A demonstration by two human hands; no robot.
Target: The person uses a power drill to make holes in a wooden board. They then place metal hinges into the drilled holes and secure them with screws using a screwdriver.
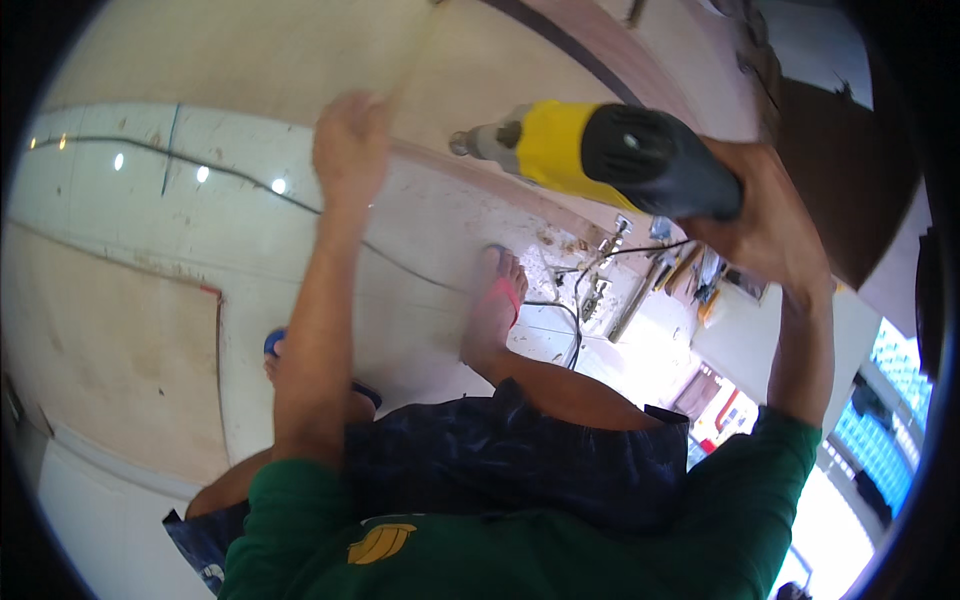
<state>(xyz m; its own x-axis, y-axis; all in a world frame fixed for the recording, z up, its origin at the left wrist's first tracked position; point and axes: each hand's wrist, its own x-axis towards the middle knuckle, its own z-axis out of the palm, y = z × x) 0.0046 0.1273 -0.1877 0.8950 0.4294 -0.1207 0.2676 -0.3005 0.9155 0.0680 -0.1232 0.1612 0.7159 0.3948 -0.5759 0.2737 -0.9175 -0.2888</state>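
My right hand is wrapped around the handle of a yellow and black power drill. The drill lies level across the upper middle, its chuck pointing left over a wide light-brown wooden panel. My left hand is raised at the near edge of that panel, left of the chuck and apart from it. Its fingers look curled but are smeared by motion. From them a faint thin yellowish line runs up across the panel; what it is, I cannot tell.
A dark cable crosses the pale tiled floor by my feet. Metal hardware and loose tools lie right of my foot. Another wooden board lies at left. A dark brown panel stands at far right.
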